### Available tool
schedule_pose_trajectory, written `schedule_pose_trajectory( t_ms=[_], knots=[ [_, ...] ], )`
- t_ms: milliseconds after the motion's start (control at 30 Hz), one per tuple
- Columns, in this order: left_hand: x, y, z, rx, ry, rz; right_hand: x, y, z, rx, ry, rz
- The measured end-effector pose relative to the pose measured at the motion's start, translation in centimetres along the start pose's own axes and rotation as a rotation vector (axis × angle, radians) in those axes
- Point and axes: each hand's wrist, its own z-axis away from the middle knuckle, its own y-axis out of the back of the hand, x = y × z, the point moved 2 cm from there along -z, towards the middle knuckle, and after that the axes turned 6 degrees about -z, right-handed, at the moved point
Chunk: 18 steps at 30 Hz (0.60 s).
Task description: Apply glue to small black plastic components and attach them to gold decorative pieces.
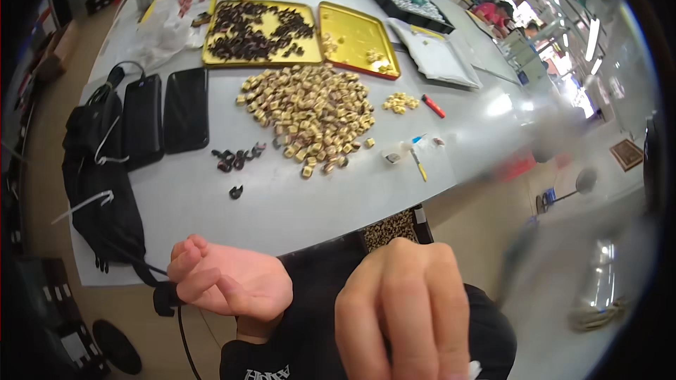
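My left hand (229,278) is at the table's near edge, palm up. Its fingers are loosely bent with gaps between them, and nothing shows in the palm. Close to the camera, my right hand (405,309) shows its back, fingers bent together and their tips out of sight. A small white bit peeks out beside it at the lower edge; what the hand holds is hidden. Beyond both hands lies a heap of small gold-coloured cube-like pieces (313,112). Small dark curved pieces (238,159) lie left of the heap, a single dark piece (236,192) nearer me.
Yellow trays hold dark pieces (264,31) and a few pale pieces (380,59). Left are a black phone (186,109), a black power bank (143,116) and a black bag (105,190) with cables. A red marker (433,106) and a yellow-handled blade (419,165) lie right.
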Motion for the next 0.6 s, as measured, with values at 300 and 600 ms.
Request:
schedule_pose_trajectory(
  t_ms=[300,600],
  knots=[
    [-0.1,-1.4,1.5,-0.103,0.028,0.026,-5.5,2.2,1.0,-0.277,0.107,0.285],
    [-0.4,-2.4,1.7,0.020,0.185,-0.056,-6.0,1.1,-0.6,-0.288,0.235,0.000]
  ],
)
